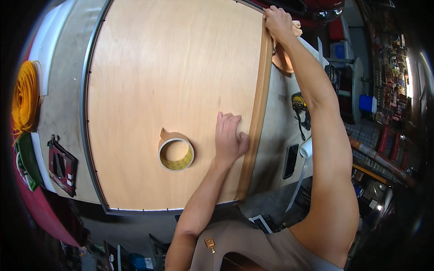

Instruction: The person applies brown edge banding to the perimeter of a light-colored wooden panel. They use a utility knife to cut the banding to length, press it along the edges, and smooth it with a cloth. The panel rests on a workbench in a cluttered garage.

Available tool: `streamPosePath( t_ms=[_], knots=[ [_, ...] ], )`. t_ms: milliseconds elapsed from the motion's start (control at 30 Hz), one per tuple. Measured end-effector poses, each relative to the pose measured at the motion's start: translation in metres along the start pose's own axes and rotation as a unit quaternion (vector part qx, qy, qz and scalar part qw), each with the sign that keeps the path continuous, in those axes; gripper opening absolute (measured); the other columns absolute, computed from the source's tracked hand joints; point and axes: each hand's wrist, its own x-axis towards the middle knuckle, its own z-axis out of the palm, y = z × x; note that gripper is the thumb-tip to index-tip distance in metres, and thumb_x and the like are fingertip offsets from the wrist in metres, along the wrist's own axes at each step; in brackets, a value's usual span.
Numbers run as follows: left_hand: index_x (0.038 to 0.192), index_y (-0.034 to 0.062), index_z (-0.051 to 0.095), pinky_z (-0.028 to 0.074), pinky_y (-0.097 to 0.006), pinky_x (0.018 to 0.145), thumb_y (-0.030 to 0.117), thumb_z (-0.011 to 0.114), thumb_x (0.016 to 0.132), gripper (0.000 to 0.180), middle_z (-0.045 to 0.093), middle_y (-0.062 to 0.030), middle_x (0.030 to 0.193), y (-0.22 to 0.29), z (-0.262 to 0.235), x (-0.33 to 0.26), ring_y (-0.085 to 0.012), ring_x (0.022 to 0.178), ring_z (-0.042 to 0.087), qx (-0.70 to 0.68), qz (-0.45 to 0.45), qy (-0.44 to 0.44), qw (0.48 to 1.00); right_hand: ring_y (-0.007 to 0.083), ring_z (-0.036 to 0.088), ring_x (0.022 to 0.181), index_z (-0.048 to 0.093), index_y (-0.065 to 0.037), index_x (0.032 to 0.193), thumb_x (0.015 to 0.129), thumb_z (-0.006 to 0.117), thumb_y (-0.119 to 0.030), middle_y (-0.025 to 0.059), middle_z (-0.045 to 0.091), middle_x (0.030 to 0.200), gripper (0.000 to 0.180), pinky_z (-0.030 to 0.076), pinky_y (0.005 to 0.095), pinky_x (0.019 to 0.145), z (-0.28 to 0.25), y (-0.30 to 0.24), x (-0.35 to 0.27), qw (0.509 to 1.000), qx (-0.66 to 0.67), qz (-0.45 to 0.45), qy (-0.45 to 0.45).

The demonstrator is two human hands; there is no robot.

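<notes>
A large light plywood panel [149,67] in a dark metal frame [84,90] lies before me. Brown packing tape [254,135] runs along its right edge. My left hand [229,137] rests on the panel beside this strip, fingers slightly bent and thumb apart, holding nothing. At the far right corner, my right hand [278,22] has its curled fingers closed on the end of the tape; the fingertips are partly hidden. Loose brown material [282,61] hangs below that hand, just outside the frame. A roll of brown tape [191,151] sits on the panel, its free end sticking up.
Right of the panel are a yellow-and-black tape measure [297,101], a phone [290,161] and a white roll [306,148]. On the left lie a coil of orange rope [25,97] and a dark red frame-like tool [63,167]. Cluttered shelves [393,99] stand farther right.
</notes>
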Motion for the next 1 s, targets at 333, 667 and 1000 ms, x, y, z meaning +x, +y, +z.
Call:
streamPosePath(
  t_ms=[333, 667, 1000],
  knots=[
    [0.110, -0.0025, 0.056, 0.039, -0.056, 0.104, 0.000, 0.057, 0.067, 0.043, 0.059, -0.0179, 0.097, -0.003, 0.004, 0.002, -0.0380, 0.099, 0.056, 0.025, 0.028, 0.032, 0.999, 0.0379, 0.064, 0.093, 0.070, -0.005, 0.106, 0.093, 0.044, -0.022, 0.0177, 0.066, 0.096, 0.034, 0.051, 0.0514, 0.080, -0.069, -0.054, -0.014, 0.945, 0.115, 0.236, -0.197],
    [0.109, -0.0011, 0.056, 0.039, -0.053, 0.104, 0.003, 0.058, 0.070, 0.040, 0.059, -0.0168, 0.093, -0.009, 0.008, 0.004, -0.0339, 0.089, 0.058, 0.020, 0.044, 0.059, 0.997, 0.0424, 0.068, 0.086, 0.068, -0.001, 0.088, 0.082, 0.057, -0.018, 0.0251, 0.068, 0.087, 0.022, 0.055, 0.0508, 0.073, -0.095, -0.096, -0.181, 0.957, 0.171, 0.048, -0.228],
    [0.119, 0.0012, 0.054, 0.049, -0.041, 0.072, 0.011, 0.057, 0.081, 0.039, 0.065, -0.0142, 0.081, -0.021, 0.019, 0.001, -0.0257, 0.067, 0.064, 0.037, 0.025, 0.052, 0.998, 0.0365, 0.067, 0.068, 0.059, 0.000, 0.097, 0.088, 0.055, -0.011, 0.0197, 0.063, 0.080, 0.014, 0.054, 0.0457, 0.057, -0.217, -0.232, -0.438, 0.934, 0.254, 0.032, -0.251]
  ],
)
